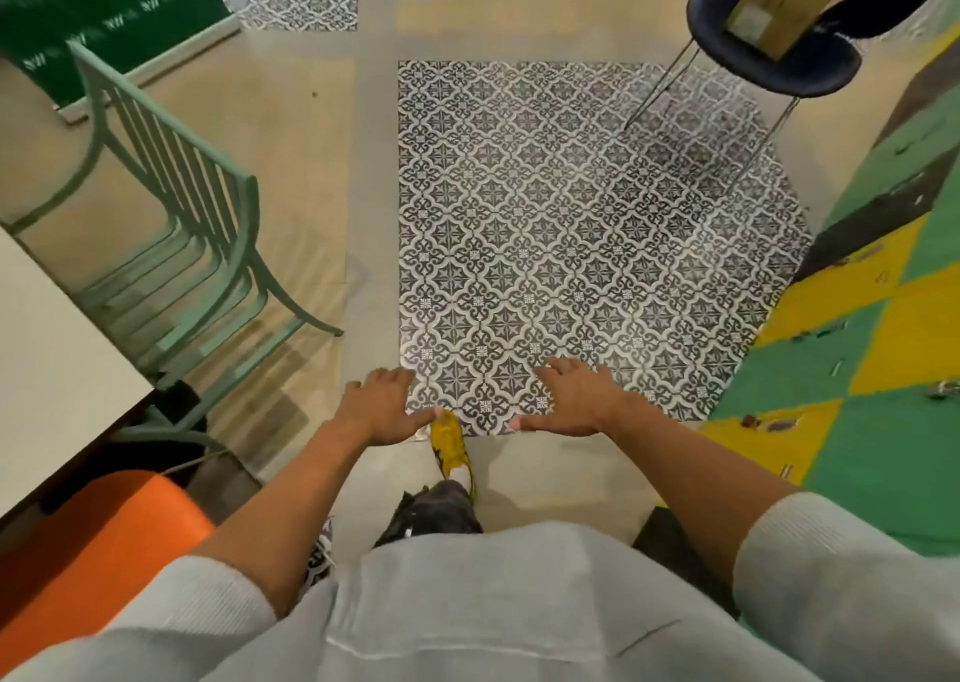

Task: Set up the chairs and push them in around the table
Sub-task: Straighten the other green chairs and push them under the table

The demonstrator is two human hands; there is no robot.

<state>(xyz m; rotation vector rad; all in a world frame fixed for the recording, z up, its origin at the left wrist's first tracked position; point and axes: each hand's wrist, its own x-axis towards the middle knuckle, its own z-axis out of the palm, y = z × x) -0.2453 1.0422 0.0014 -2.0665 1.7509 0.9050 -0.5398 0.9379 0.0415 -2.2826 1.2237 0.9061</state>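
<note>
A green metal chair (171, 198) with a slatted back stands at the left, its seat tucked partly under the white table (47, 369) at the left edge. A dark blue chair (769, 52) on thin metal legs stands at the top right with a cardboard box on its seat. My left hand (382, 403) and my right hand (569, 395) hover palm down over the floor in front of me, fingers spread, both empty and touching neither chair.
A black-and-white patterned floor panel (571, 224) fills the middle. Green and yellow floor mats (857, 369) lie at the right. An orange seat (98, 541) sits at the lower left beside the table. My yellow shoe (449, 442) is below my hands.
</note>
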